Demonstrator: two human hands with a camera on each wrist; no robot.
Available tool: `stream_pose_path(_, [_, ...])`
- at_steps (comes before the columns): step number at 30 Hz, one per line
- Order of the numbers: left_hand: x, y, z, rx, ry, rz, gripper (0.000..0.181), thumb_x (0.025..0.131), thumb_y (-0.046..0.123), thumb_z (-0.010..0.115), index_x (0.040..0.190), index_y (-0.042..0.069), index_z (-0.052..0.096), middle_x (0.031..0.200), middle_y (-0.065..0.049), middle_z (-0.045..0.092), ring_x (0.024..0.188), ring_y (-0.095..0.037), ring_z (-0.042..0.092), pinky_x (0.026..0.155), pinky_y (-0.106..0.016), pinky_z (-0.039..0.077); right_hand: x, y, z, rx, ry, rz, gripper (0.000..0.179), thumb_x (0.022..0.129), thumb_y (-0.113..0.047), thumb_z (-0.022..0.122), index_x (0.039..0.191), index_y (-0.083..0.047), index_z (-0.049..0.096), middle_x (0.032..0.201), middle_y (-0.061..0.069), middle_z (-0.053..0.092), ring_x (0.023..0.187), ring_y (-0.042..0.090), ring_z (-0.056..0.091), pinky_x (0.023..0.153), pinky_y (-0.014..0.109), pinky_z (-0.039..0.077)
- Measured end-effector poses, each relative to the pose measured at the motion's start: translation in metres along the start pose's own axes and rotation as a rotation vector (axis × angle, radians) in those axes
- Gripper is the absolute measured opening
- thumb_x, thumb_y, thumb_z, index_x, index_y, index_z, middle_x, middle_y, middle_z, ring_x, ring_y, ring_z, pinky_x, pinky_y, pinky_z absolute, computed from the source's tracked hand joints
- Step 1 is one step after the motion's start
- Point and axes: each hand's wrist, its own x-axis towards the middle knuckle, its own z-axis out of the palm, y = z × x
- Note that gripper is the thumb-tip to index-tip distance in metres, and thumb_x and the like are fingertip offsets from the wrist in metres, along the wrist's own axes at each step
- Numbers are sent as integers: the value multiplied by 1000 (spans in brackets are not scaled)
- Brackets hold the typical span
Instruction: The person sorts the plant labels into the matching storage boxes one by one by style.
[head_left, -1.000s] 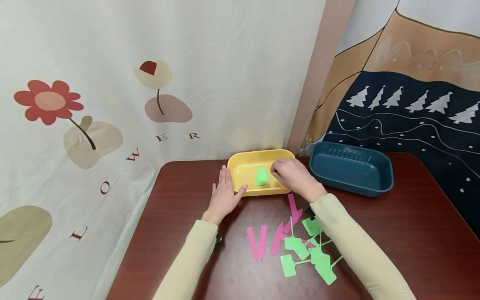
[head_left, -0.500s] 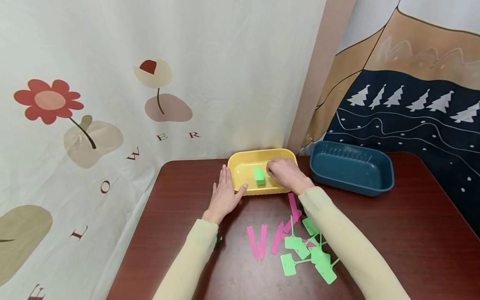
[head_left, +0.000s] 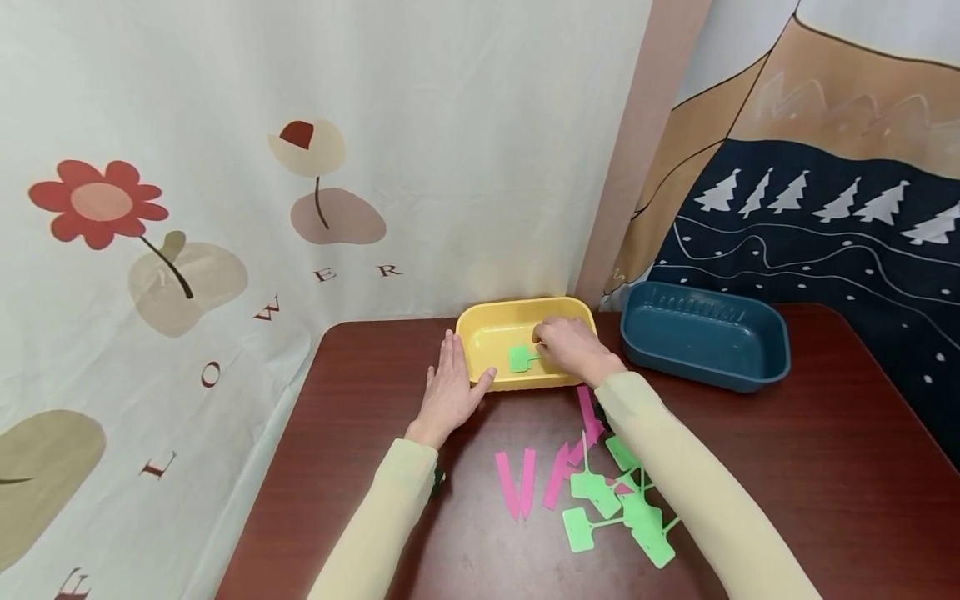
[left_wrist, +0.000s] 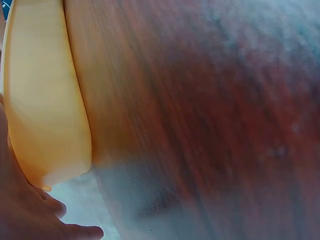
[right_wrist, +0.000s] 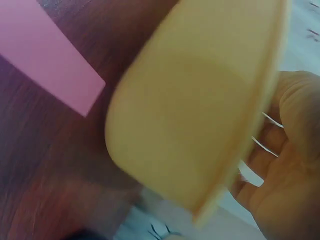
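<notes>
In the head view, a green plant label (head_left: 520,359) with a thin stem lies in the yellow basin (head_left: 491,321). My right hand (head_left: 573,346) reaches over the basin's right side, fingertips right by the stem, whose end is hidden below them. The right wrist view shows that hand (right_wrist: 287,165) beyond the basin's rim (right_wrist: 235,165), gaps between its fingers and no label visible. My left hand (head_left: 450,392) lies along the basin's left end with fingers straight and thumb at the front rim. In the left wrist view, its fingers (left_wrist: 37,210) border the basin wall (left_wrist: 47,100).
In front of the basin, pink pointed labels (head_left: 527,483) and a heap of green stemmed labels (head_left: 641,512) lie on the brown table (head_left: 360,392). A dark blue basin (head_left: 705,329) stands to the right. A printed curtain (head_left: 450,167) hangs behind the table.
The right hand has moved slightly left within the basin. The green label, tilted before, now lies flatter on the basin floor. The left hand has stayed put.
</notes>
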Motion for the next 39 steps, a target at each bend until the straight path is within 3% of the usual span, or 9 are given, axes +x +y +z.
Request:
stream_pose_path(6, [0, 0, -3, 17, 14, 0, 98, 104, 61, 44, 163, -6, 4, 172, -20, 0, 159, -32, 7, 118, -66, 23, -30, 4, -21, 66, 114, -10, 18, 99, -15, 67, 110, -5, 77, 108, 9, 75, 97, 25, 68, 87, 43, 55])
stream_pose_path(12, [0, -1, -2, 0, 5, 9, 100, 103, 62, 44, 163, -6, 2, 172, -20, -2, 159, -33, 6, 118, -67, 22, -68, 3, -38, 116, 129, 32, 21, 97, -20, 72, 113, -7, 76, 111, 8, 73, 100, 26, 65, 90, 45, 54])
stream_pose_path(17, [0, -3, 0, -14, 12, 21, 100, 103, 62, 44, 163, -7, 3, 172, -22, -1, 159, -35, 7, 117, -68, 22, -99, 4, -44, 98, 139, 32, 20, 96, -20, 75, 112, -8, 77, 109, 7, 72, 100, 25, 63, 91, 47, 53])
stream_pose_path(27, [2, -1, 3, -24, 0, 30, 100, 103, 62, 43, 163, -6, 1, 172, -22, 0, 158, -36, 8, 117, -68, 22, -159, 16, -40, 12, 132, 57, 18, 93, -20, 77, 109, -11, 78, 106, 4, 71, 99, 24, 64, 88, 47, 53])
stream_pose_path(39, [1, 0, 2, -18, -10, 17, 100, 104, 63, 43, 163, -6, -1, 172, -19, -4, 159, -35, 6, 118, -67, 21, -205, 24, -22, 13, 136, 0, 21, 84, -10, 86, 104, -12, 78, 102, 0, 70, 96, 20, 65, 85, 46, 55])
